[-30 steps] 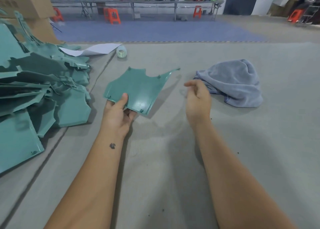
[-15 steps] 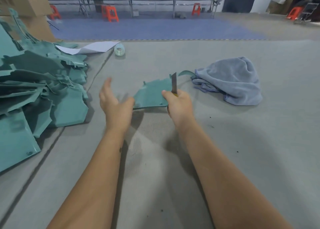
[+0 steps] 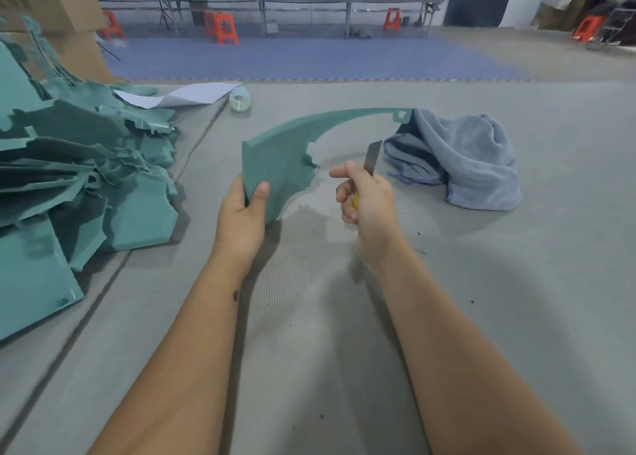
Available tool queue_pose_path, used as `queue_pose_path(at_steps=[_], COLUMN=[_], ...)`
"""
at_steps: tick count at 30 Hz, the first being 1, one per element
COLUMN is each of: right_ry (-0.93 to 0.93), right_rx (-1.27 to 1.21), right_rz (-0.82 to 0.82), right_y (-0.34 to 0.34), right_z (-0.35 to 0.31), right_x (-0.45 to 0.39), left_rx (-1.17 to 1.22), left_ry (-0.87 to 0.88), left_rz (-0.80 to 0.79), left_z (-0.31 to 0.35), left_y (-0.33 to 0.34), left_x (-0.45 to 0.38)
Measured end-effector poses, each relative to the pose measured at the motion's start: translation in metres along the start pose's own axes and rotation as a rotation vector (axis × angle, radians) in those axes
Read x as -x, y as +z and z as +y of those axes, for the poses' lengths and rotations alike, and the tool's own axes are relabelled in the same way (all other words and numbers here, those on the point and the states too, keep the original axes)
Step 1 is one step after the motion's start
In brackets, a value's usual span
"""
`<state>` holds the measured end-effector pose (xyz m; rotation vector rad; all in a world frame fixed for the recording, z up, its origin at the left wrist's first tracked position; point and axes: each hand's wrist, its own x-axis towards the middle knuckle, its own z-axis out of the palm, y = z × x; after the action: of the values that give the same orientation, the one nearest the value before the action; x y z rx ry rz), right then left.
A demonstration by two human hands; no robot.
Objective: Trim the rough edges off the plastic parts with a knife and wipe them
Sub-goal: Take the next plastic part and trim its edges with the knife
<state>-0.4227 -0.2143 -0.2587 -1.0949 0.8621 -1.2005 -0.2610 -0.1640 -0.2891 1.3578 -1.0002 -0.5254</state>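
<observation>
A teal plastic part (image 3: pixel 278 165) with a long curved arm and a ragged inner edge is held upright above the grey work surface. My left hand (image 3: pixel 242 210) grips its lower left corner, thumb on the face turned to me. My right hand (image 3: pixel 366 199) holds a knife (image 3: pixel 372 156) with a yellow handle, the blade pointing up, a little to the right of the ragged edge and apart from it. A blue-grey cloth (image 3: pixel 461 158) lies crumpled on the surface behind the knife.
A big heap of teal plastic parts (image 3: pixel 79 165) fills the left side. A sheet of paper (image 3: pixel 186 94) and a roll of tape (image 3: pixel 239 100) lie at the far edge. Cardboard boxes (image 3: pixel 58 13) stand at the back left.
The part was flipped and raised upright, its smooth face now toward me. My left hand took hold of its lower corner again. My right hand let go of the part and moved right with the knife.
</observation>
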Motion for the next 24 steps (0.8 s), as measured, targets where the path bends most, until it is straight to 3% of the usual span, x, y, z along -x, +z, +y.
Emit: queue_pose_path(at_steps=[5, 10, 13, 17, 19, 22, 24], right_ry=[0.001, -0.175, -0.33, -0.348, -0.367, -0.444, -0.491], right_rx=[0.086, 0.165, 0.278, 0.494, 0.592, 0.564, 0.545], right_rz=[0.022, 0.211, 0.35, 0.38, 0.398, 0.484, 0.509], right_y=[0.0, -0.001, -0.008, -0.017, -0.023, -0.033, -0.041], right_z=[0.002, 0.007, 0.008, 0.008, 0.007, 0.005, 0.003], right_x=[-0.001, -0.002, -0.004, -0.009, -0.011, -0.015, -0.02], left_rx=[-0.012, -0.129, -0.177, -0.07, 0.072, 0.519, 0.614], left_ry=[0.006, 0.056, -0.053, -0.222, -0.259, -0.29, -0.244], left_rz=[0.01, 0.388, 0.415, 0.29, 0.369, 0.499, 0.506], left_z=[0.002, 0.008, 0.002, 0.006, 0.008, 0.013, 0.013], left_y=[0.0, -0.024, -0.039, -0.042, -0.042, -0.042, -0.039], left_x=[0.001, -0.013, -0.019, -0.02, -0.022, -0.023, -0.023])
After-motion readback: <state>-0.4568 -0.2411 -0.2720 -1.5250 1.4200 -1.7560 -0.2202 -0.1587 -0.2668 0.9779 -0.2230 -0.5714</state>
